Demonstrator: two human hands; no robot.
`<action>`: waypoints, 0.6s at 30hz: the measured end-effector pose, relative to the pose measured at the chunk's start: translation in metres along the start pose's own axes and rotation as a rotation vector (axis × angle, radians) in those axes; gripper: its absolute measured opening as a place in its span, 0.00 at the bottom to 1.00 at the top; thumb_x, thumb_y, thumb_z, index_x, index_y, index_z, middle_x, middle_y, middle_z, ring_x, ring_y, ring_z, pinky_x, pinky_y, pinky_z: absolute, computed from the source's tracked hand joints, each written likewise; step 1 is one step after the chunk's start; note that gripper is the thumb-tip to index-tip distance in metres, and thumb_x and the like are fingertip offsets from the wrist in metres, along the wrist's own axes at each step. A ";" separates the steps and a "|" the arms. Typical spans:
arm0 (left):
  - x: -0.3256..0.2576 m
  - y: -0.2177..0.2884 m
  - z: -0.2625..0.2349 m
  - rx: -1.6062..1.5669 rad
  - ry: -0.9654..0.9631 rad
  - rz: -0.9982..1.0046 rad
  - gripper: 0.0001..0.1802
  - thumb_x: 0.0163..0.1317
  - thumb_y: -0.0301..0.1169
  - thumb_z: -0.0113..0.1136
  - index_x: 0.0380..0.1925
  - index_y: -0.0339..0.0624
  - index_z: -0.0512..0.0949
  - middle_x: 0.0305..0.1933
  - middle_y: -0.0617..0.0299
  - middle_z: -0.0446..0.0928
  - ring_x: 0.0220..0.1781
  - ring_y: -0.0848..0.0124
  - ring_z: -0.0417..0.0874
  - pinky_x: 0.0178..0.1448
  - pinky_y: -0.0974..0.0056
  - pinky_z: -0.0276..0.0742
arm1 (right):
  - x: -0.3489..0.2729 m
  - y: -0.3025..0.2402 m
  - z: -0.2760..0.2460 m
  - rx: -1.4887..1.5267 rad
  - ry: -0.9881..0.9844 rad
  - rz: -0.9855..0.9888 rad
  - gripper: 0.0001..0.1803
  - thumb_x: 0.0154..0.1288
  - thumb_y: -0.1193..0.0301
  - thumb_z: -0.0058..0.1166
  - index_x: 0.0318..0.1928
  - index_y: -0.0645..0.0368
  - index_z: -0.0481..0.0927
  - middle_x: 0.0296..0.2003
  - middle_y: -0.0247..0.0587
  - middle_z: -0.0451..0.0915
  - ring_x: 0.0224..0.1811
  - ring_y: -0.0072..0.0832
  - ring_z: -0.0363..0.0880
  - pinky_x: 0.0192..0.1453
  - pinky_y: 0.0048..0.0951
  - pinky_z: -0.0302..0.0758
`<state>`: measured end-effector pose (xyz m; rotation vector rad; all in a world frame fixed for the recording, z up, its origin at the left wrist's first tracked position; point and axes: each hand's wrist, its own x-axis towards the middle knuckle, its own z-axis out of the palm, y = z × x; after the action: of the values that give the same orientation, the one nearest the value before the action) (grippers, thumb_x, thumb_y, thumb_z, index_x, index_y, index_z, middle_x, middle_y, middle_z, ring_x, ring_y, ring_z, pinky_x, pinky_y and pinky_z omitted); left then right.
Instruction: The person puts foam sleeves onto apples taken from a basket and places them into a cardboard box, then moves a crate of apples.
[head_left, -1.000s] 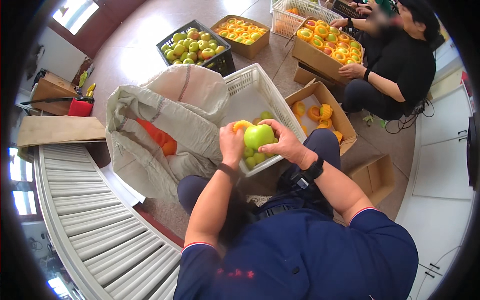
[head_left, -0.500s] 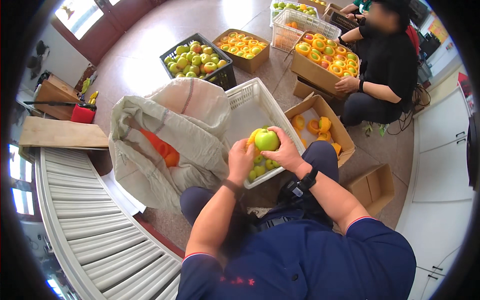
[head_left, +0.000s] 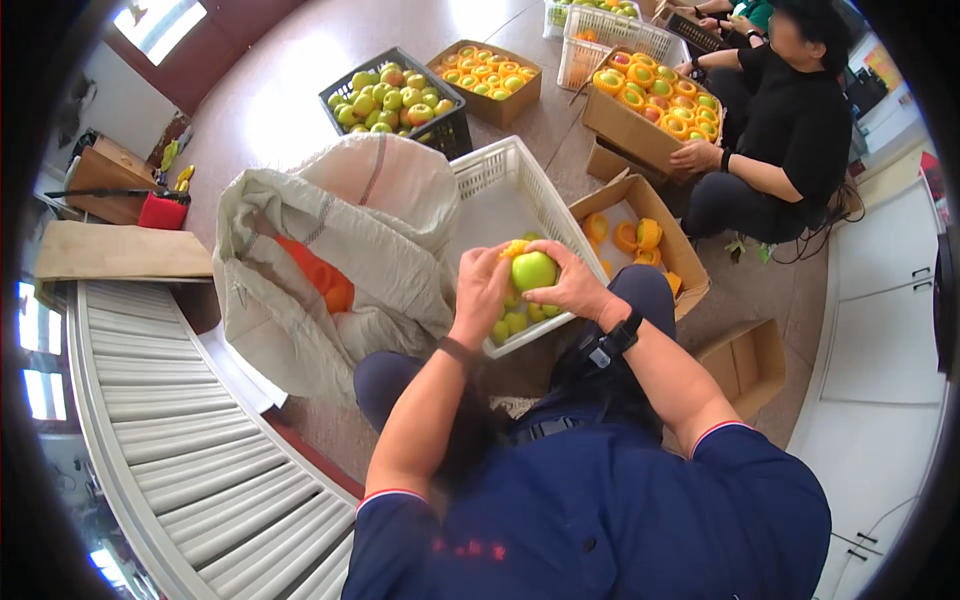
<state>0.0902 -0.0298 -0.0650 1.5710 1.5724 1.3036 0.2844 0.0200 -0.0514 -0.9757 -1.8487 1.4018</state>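
A green apple [head_left: 534, 271] is gripped in my right hand [head_left: 574, 284], over the near end of a white plastic crate [head_left: 548, 212]. My left hand [head_left: 482, 290] pinches a yellow foam net sleeve [head_left: 514, 248], which lies against the apple's upper left side. Beneath my hands, several green apples [head_left: 514, 322] rest in the crate's near end. To the right, an open cardboard box [head_left: 684, 262] holds several foam-sleeved fruits [head_left: 648, 235]. A whitish woven sack [head_left: 300, 215] stands open on the left, with orange-red material [head_left: 318, 275] showing inside.
Beyond the crate stand a black crate of apples [head_left: 455, 128] and a cardboard box of sleeved fruit [head_left: 520, 103]. At the right, a person [head_left: 790, 130] holds a tilted full box [head_left: 630, 130]. A small cardboard box [head_left: 745, 365] sits by my right knee; a white radiator [head_left: 190, 430] runs along the left.
Both hands have shifted slightly up with the apple, and the foam sleeve now sits less over its left side. The person at the right has raised their head a little.
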 end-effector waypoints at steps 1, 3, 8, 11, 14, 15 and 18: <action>0.000 -0.009 0.000 0.003 0.010 0.013 0.18 0.71 0.33 0.57 0.57 0.40 0.80 0.50 0.49 0.78 0.53 0.61 0.80 0.57 0.63 0.75 | 0.002 0.001 0.003 -0.042 0.021 -0.087 0.37 0.49 0.66 0.74 0.61 0.57 0.75 0.55 0.45 0.77 0.59 0.36 0.77 0.66 0.33 0.72; -0.004 -0.025 0.000 -0.441 -0.034 -0.207 0.24 0.75 0.37 0.53 0.65 0.35 0.72 0.61 0.47 0.75 0.61 0.62 0.77 0.64 0.65 0.72 | 0.005 -0.005 0.014 0.076 -0.013 -0.042 0.37 0.49 0.66 0.74 0.60 0.56 0.75 0.55 0.45 0.75 0.60 0.37 0.75 0.66 0.34 0.72; -0.002 0.004 0.006 -0.817 -0.176 -0.468 0.24 0.78 0.40 0.49 0.64 0.34 0.69 0.59 0.57 0.77 0.57 0.72 0.78 0.61 0.67 0.75 | -0.002 -0.003 0.007 0.027 0.071 -0.030 0.36 0.51 0.64 0.73 0.61 0.55 0.74 0.53 0.43 0.73 0.59 0.35 0.74 0.66 0.34 0.71; 0.002 0.004 0.008 -0.672 -0.112 -0.412 0.22 0.78 0.39 0.50 0.62 0.34 0.71 0.55 0.58 0.78 0.53 0.73 0.79 0.57 0.68 0.77 | -0.001 -0.005 0.008 -0.022 0.084 -0.027 0.35 0.52 0.62 0.73 0.60 0.55 0.74 0.53 0.42 0.72 0.59 0.33 0.73 0.66 0.33 0.70; 0.001 0.001 0.008 -0.761 -0.157 -0.454 0.20 0.78 0.39 0.49 0.60 0.35 0.72 0.52 0.61 0.80 0.53 0.72 0.80 0.59 0.67 0.76 | 0.000 -0.007 0.007 -0.109 0.114 -0.077 0.35 0.51 0.61 0.72 0.60 0.54 0.75 0.52 0.44 0.71 0.58 0.37 0.72 0.66 0.35 0.70; 0.002 0.001 0.008 -0.759 -0.154 -0.454 0.20 0.78 0.39 0.49 0.60 0.35 0.72 0.52 0.61 0.80 0.53 0.72 0.80 0.59 0.67 0.76 | -0.001 -0.009 0.006 -0.136 0.122 -0.093 0.35 0.51 0.61 0.72 0.60 0.54 0.75 0.53 0.45 0.70 0.58 0.38 0.72 0.67 0.36 0.70; 0.005 0.006 0.010 -0.784 -0.117 -0.387 0.21 0.76 0.34 0.54 0.62 0.33 0.69 0.53 0.57 0.78 0.52 0.73 0.80 0.57 0.67 0.77 | -0.004 -0.012 0.003 -0.185 0.151 -0.120 0.36 0.51 0.59 0.72 0.60 0.53 0.74 0.53 0.47 0.70 0.58 0.41 0.72 0.67 0.38 0.70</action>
<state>0.1009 -0.0240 -0.0621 0.7927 1.0198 1.3374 0.2821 0.0135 -0.0406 -1.0126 -1.9138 1.0715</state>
